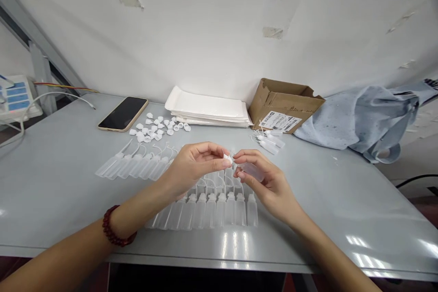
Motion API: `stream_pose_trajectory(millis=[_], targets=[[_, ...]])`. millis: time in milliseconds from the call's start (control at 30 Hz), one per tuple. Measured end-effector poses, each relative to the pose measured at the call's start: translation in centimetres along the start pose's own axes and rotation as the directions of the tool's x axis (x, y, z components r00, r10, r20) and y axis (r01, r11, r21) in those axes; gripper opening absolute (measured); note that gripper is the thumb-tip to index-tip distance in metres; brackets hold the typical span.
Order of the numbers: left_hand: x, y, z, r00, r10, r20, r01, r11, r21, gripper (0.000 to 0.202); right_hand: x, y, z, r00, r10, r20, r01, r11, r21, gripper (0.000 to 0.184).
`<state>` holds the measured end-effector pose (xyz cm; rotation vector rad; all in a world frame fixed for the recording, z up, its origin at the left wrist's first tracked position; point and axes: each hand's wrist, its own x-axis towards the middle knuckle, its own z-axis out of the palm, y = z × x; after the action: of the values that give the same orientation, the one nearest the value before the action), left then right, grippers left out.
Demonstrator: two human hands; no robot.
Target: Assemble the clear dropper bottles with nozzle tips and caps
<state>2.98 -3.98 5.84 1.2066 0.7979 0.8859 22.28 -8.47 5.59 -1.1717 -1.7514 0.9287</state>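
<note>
Between the thumb and fingers of my left hand [201, 159] is a small white cap [227, 159]. My right hand [265, 178] is closed around a translucent plastic bottle [252, 172], its neck end turned toward the cap. Cap and bottle neck are very close; whether they touch I cannot tell. Below my hands stretches a row of similar bottles [211, 212] with thin white tubes at their tops. Another group of bottles [137, 165] lies to the left, partly behind my left hand and forearm.
Loose white caps [158, 127] lie scattered near a phone [123, 114]. Behind them are stacked white envelopes [208, 105] and an open cardboard box [285, 105]. A few more bottles [270, 141] rest before the box. Blue-grey cloth [356, 118] covers the right rear; a cable [51, 95] runs at left.
</note>
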Motion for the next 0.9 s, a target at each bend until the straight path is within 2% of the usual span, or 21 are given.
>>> stream_pose_trajectory(millis=[133, 267, 433, 600, 767, 900], targets=[[0.0, 0.1, 0.0, 1.000, 0.005, -0.029, -0.006, 1.000, -0.023, 0.018, 0.1, -0.1, 0.2, 0.996, 0.084, -0.010, -0.082, 0.989, 0.120, 0.014], [-0.1, 0.2, -0.2, 0.998, 0.025, -0.058, -0.026, 0.999, -0.022, 0.019, 0.2, -0.1, 0.2, 0.974, 0.218, -0.052, -0.202, 0.955, 0.218, 0.021], [-0.2, 0.2, -0.4, 0.997, 0.040, -0.067, -0.040, 0.999, 0.004, 0.021, 0.7, 0.3, 0.1, 0.942, 0.325, -0.083, -0.242, 0.829, 0.504, 0.023], [-0.3, 0.2, -0.5, 0.998, 0.044, -0.051, -0.043, 0.999, 0.031, 0.020, 1.0, 0.6, 0.1, 0.923, 0.383, -0.045, -0.273, 0.731, 0.625, 0.021], [-0.7, -0.2, 0.2, 0.993, 0.071, 0.099, -0.083, 0.988, 0.128, 0.018, 1.1, 0.6, 0.4, 0.907, 0.419, -0.035, -0.281, 0.666, 0.691, 0.022], [-1.3, -0.3, 0.9, 0.959, 0.119, 0.256, -0.178, 0.959, 0.221, 0.014, 1.2, 0.5, 0.5, 0.883, 0.467, -0.043, -0.292, 0.620, 0.728, 0.024]])
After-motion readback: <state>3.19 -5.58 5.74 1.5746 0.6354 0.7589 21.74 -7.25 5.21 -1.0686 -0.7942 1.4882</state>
